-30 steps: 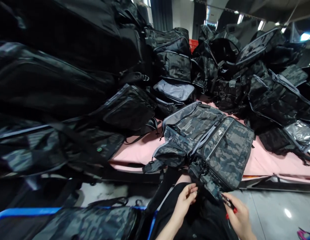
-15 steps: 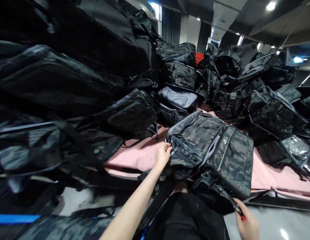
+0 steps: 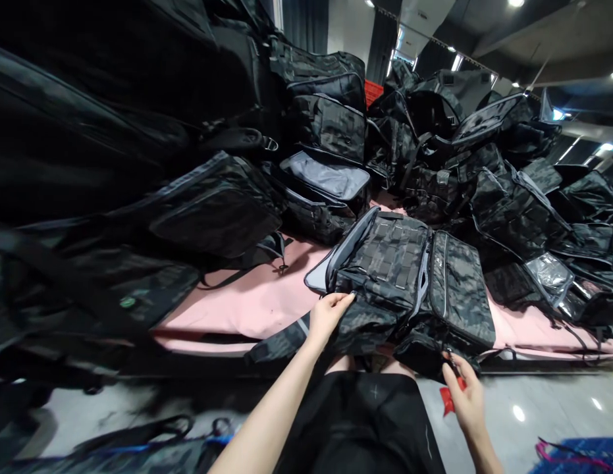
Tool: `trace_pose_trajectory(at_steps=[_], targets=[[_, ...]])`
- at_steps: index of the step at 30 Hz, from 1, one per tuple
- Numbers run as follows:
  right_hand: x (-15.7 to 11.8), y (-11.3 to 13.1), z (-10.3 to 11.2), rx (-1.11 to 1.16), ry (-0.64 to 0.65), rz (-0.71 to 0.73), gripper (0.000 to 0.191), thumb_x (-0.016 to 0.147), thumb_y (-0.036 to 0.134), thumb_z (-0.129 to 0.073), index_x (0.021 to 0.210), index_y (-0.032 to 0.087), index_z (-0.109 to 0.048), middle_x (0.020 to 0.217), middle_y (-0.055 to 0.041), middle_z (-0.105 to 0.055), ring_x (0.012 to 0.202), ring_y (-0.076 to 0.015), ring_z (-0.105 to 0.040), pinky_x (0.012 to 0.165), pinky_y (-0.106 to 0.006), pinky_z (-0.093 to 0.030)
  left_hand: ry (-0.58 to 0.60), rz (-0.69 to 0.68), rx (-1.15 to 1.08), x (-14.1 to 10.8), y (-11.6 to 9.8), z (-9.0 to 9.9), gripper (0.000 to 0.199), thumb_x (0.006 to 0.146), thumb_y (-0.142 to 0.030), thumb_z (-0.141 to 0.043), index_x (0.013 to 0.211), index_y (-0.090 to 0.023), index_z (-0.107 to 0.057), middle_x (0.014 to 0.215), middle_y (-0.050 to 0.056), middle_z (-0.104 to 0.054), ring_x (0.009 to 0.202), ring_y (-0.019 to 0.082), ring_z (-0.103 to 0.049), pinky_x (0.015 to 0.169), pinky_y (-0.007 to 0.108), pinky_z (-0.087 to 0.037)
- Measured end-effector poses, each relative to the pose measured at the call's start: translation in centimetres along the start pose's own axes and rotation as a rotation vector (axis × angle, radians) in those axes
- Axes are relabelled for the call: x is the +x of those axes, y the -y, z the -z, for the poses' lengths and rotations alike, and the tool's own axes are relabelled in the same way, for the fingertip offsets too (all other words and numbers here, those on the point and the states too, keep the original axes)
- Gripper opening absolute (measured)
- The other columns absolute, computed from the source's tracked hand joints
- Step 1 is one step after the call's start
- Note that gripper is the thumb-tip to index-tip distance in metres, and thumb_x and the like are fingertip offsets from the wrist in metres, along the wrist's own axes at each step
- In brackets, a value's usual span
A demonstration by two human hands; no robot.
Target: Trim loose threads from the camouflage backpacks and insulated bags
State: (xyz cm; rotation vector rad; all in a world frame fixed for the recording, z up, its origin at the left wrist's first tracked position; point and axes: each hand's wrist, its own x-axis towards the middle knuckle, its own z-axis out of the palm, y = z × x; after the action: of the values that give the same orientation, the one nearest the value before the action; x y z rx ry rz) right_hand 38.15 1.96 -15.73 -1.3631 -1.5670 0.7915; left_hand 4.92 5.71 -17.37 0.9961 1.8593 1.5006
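A dark camouflage backpack (image 3: 392,253) lies partly unzipped on a pink-covered table (image 3: 247,296), its grey lining showing at the left edge. My left hand (image 3: 328,316) pinches the fabric at the bag's near left side, thumb and fingers together. At the near right corner, beside the bag's smaller front section (image 3: 461,283), my right hand (image 3: 461,388) is closed around a small dark tool with a red part (image 3: 449,398). Exactly what kind of tool it is cannot be made out.
Dark bags are piled high at the left (image 3: 89,145). An open bag with grey lining (image 3: 330,178) stands behind the backpack. More camouflage bags (image 3: 518,204) and clear plastic packets (image 3: 550,276) lie to the right. A blue bundle (image 3: 577,454) is at the lower right.
The view has shifted. My right hand has come up closer to the backpack's near corner, with more of the red part showing. My left hand still pinches the bag's left side, whose lined flap shows more.
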Motion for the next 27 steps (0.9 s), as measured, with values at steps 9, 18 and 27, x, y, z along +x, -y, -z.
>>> trace_pose_trajectory(at_steps=[9, 18, 27], targets=[[1.4, 7.6, -6.9, -0.193, 0.28, 0.327, 0.025, 0.087, 0.035, -0.05, 0.102, 0.016, -0.055, 0.073, -0.0008, -0.062, 0.06, -0.0114, -0.058, 0.059, -0.021, -0.046, -0.196, -0.117, 0.081, -2.9, -1.2, 0.2, 0.036, 0.079, -0.049, -0.046, 0.076, -0.016, -0.062, 0.062, -0.001, -0.055, 0.058, 0.011, -0.048, 0.063, 0.022, -0.037], [4.8, 9.4, -13.5, -0.509, 0.27, 0.756, 0.023, 0.093, 0.031, -0.043, 0.102, 0.017, -0.058, 0.09, -0.0042, -0.067, 0.077, -0.0115, -0.063, 0.065, -0.017, -0.044, -0.309, -0.149, 0.091, -4.5, -0.9, 0.1, 0.033, 0.083, -0.044, -0.044, 0.084, -0.016, -0.061, 0.059, -0.003, -0.051, 0.054, 0.01, -0.046, 0.059, 0.021, -0.036], [5.3, 11.5, -15.0, -0.816, 0.383, 0.787, 0.019, 0.091, 0.031, -0.044, 0.101, 0.02, -0.056, 0.085, -0.0004, -0.064, 0.067, -0.0131, -0.062, 0.05, -0.022, -0.036, -0.339, -0.187, 0.141, -4.9, -1.2, 0.1, 0.027, 0.084, -0.039, -0.046, 0.082, -0.016, -0.06, 0.061, -0.002, -0.055, 0.055, 0.009, -0.049, 0.06, 0.02, -0.037]])
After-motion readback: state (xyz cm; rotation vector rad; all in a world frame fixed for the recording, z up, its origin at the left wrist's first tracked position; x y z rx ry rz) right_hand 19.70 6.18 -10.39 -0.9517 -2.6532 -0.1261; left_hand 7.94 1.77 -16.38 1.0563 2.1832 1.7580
